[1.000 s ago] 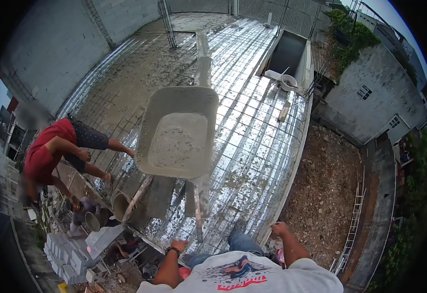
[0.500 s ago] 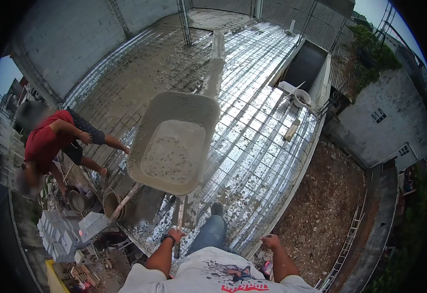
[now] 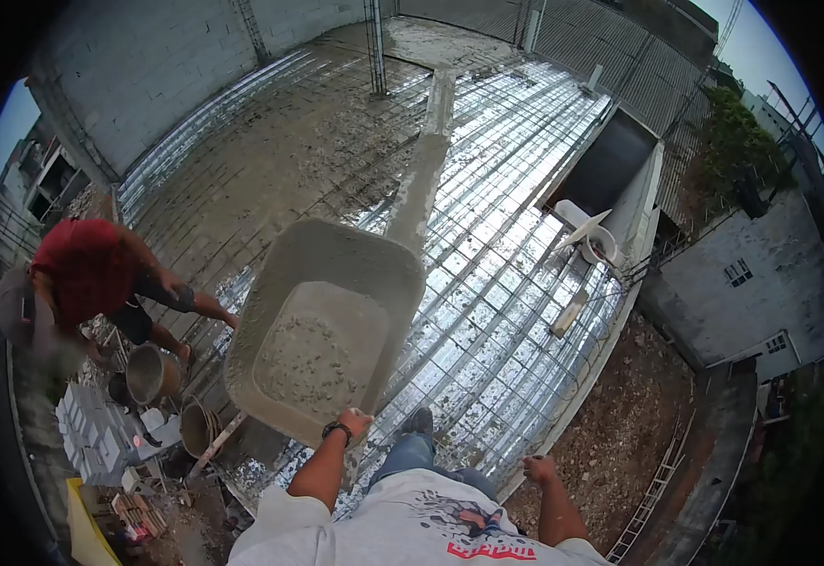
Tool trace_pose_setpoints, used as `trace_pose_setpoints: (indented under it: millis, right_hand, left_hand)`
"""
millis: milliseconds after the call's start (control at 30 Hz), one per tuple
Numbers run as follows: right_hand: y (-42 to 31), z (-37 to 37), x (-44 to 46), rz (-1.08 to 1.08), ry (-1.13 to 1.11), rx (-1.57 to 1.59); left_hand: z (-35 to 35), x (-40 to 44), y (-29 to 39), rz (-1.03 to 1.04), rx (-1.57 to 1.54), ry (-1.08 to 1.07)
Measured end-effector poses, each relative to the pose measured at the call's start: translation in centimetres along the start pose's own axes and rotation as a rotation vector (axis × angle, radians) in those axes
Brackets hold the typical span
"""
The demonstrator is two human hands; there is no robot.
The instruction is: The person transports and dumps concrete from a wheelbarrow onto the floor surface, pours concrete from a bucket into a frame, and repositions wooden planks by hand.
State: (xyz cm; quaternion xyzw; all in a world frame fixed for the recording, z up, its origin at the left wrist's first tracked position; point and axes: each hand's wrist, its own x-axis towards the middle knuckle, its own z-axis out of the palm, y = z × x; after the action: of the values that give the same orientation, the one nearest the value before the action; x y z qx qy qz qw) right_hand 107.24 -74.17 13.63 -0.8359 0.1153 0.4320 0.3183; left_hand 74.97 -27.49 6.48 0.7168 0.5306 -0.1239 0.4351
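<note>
A mortar-coated wheelbarrow (image 3: 398, 274) stands in front of me, with wet concrete (image 3: 313, 363) in the bottom of its tray. My left hand (image 3: 353, 423), with a dark band on the wrist, is closed at the tray's near right edge. Whether its fingers wrap the rim or the handle just below is hard to see. The other wooden handle (image 3: 218, 445) sticks out toward the lower left, with no hand on it. My right hand (image 3: 539, 468) hangs out to the side, curled into a loose fist with nothing visible in it.
A steel mesh (image 3: 487, 274) covers the deck around a concrete strip (image 3: 419, 189). At left a person in a red shirt (image 3: 86, 269) bends over buckets (image 3: 152, 373). To the right are a deck opening (image 3: 615, 160), a white bucket (image 3: 600, 247) and the slab edge (image 3: 577, 415) above rubble.
The wheelbarrow appears nearer and lower. My left hand has gone from the handle up to the tray's edge. The person at left has bent lower, and a bucket there has been raised.
</note>
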Motion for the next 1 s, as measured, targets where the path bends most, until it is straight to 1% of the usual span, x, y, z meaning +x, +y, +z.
trace_pose_setpoints:
  millis: [33, 67, 100, 167, 233, 300, 400, 467, 500, 567, 633, 667, 700, 767, 800, 867, 900, 933, 1000]
  right_hand:
    - [-2.6, -0.9, 1.0, -0.021, -0.01, 0.09]
    - [-5.4, -1.4, 1.8, -0.043, -0.022, 0.182]
    - [-8.6, -1.6, 1.6, -0.073, -0.008, 0.189]
    - [-14.6, -2.1, 0.7, -0.149, 0.022, 0.203]
    - [-16.4, -2.5, 3.2, -0.2, -0.005, 0.147]
    - [-17.5, -3.3, 5.4, -0.201, -0.045, 0.104]
    - [-16.3, -5.7, 10.3, -0.08, -0.145, 0.013]
    - [-15.3, -7.6, 13.2, 0.091, -0.192, 0.063]
    - [-15.7, -9.2, 14.2, 0.169, -0.233, 0.065]
    - [-17.5, -12.2, 14.9, 0.188, -0.188, -0.117]
    - [-19.4, -15.4, 17.3, 0.213, -0.233, -0.167]
    - [-20.6, -16.7, 18.4, 0.225, -0.257, -0.194]
    - [-22.5, -17.9, 19.5, 0.208, -0.234, -0.223]
    - [-25.8, -20.3, 24.2, 0.174, -0.283, -0.272]
    - [-27.2, -21.4, 26.0, 0.166, -0.309, -0.294]
    - [-31.9, -22.6, 29.4, 0.074, -0.281, -0.38]
    - [-34.3, -22.9, 31.9, 0.011, -0.3, -0.382]
    - [-36.2, -23.1, 34.2, -0.051, -0.317, -0.378]
    - [-42.9, -22.4, 33.4, -0.145, -0.278, -0.254]
  left_hand:
    - [-1.8, 0.7, 4.9, -0.006, -0.044, -0.002]
    - [-3.1, 1.4, 8.9, 0.034, -0.091, -0.003]
    - [-4.2, 2.2, 11.9, 0.077, -0.138, 0.003]
    - [-5.3, 4.4, 16.1, 0.123, -0.152, 0.01]
    - [-5.5, 5.9, 19.2, 0.133, -0.164, 0.014]
    - [-5.2, 6.6, 20.5, 0.09, -0.161, 0.013]
    - [-3.3, 6.6, 19.4, -0.087, -0.153, -0.014]
    - [-0.8, 6.5, 16.8, -0.164, -0.011, 0.012]
    - [0.1, 6.4, 15.5, -0.216, 0.036, -0.091]
    - [3.6, 5.1, 12.2, -0.448, 0.043, -0.011]
    - [4.2, 1.8, 14.0, -0.527, 0.105, -0.251]
    - [4.9, 1.0, 14.7, -0.497, 0.075, -0.197]
    - [5.9, 0.3, 15.5, -0.466, 0.041, -0.141]
    - [8.0, -0.2, 17.8, -0.443, 0.012, -0.023]
    - [8.7, -0.1, 19.3, -0.452, -0.05, -0.012]
    - [9.4, 1.1, 21.8, -0.457, -0.167, 0.025]
    - [9.2, 1.5, 23.8, -0.49, -0.222, -0.041]
    - [9.1, 1.6, 25.6, -0.473, -0.249, 0.0]
    - [9.0, 2.5, 28.7, -0.429, -0.298, 0.074]
